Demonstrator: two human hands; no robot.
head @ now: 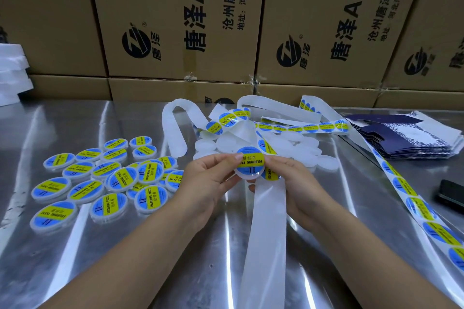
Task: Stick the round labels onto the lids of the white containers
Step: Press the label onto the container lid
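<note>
Both hands hold one round white container (248, 173) above the table's middle. A blue and yellow round label (249, 159) lies on its lid. My left hand (209, 183) grips its left side with the thumb on the label. My right hand (291, 183) grips the right side, with the label strip (270, 221) running under it toward me. A pile of unlabelled white containers (288, 148) lies just behind the hands. Several labelled containers (105, 178) are spread on the left.
A long strip of labels (414, 206) runs along the right side of the steel table (150, 258). A stack of dark blue flat cartons (411, 138) and a black phone (452, 193) lie at the right. Cardboard boxes (175, 20) wall the back.
</note>
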